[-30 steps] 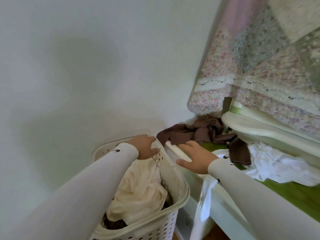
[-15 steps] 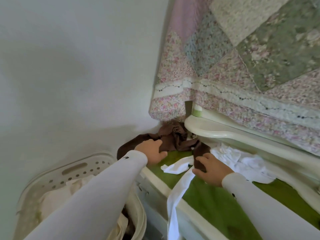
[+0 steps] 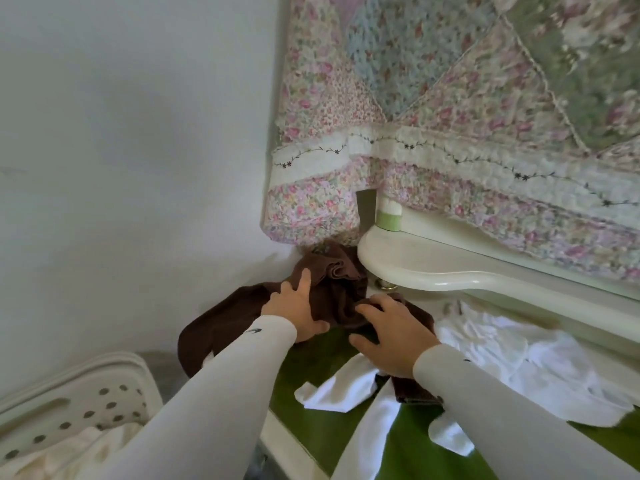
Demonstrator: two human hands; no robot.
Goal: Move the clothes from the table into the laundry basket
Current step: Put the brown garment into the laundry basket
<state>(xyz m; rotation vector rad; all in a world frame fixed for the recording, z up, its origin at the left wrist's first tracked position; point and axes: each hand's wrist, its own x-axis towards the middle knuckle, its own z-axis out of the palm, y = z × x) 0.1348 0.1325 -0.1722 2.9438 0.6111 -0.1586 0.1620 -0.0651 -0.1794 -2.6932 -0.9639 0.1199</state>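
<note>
A dark brown garment (image 3: pixel 221 327) lies bunched in the table's far left corner, against the wall. My left hand (image 3: pixel 294 306) rests on it with fingers spread. My right hand (image 3: pixel 394 336) sits just to its right, fingers curled into a fold of the same brown garment. A white garment (image 3: pixel 519 362) is spread over the green tabletop (image 3: pixel 311 368) to the right, with a strip (image 3: pixel 374 431) hanging over the front edge. The white perforated laundry basket (image 3: pixel 69 386) stands at the lower left, below the table, with cream cloth (image 3: pixel 86 448) inside.
A cream curved shelf (image 3: pixel 415 265) juts out over the back of the table. Above it hangs a floral patchwork quilt (image 3: pixel 467 116), its corner reaching down to the brown garment. A plain white wall (image 3: pixel 121 150) closes off the left side.
Both hands left the basket rim and moved right onto the table. They have now closed in on the brown garment, the left hand reaching farther into the corner.
</note>
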